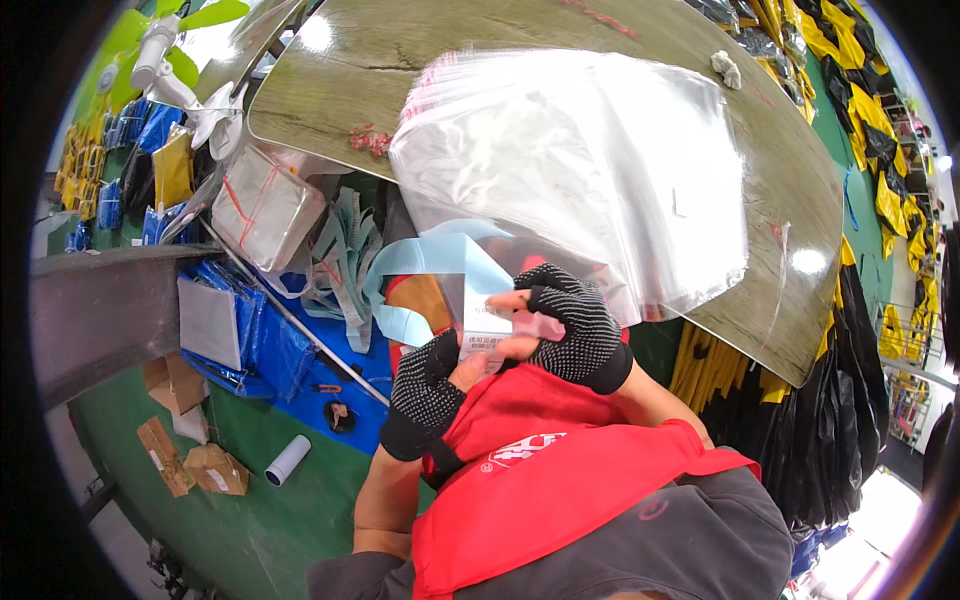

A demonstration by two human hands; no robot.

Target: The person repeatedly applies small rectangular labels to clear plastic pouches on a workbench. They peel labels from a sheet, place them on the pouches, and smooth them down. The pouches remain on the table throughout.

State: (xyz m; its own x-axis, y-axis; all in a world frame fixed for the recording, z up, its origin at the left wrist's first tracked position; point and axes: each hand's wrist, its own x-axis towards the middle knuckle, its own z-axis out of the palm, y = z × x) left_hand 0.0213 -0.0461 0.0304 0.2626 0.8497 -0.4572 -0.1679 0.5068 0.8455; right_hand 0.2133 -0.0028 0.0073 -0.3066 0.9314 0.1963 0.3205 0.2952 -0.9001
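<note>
A pale blue strip of printed labels (480,268) runs between my hands, in front of my red apron (560,480). Its loose length curls off to the left and hangs down. My left hand (425,392), in a black fingerless glove with white dots, pinches the strip's lower end. On the other side, my right hand (578,325), gloved the same way, grips the label's right edge between bent fingers and thumb. Just beyond, a thick stack of clear plastic bags (570,160) lies on the table and overhangs its near edge.
The wood-patterned table (330,85) curves around in front of me. At left are a tied bag bundle (265,205), more strips (345,265), blue packs (275,350) and a thin pole. Cardboard boxes (215,468) and a white roll (288,460) lie on the floor; a green fan (160,50) stands far left.
</note>
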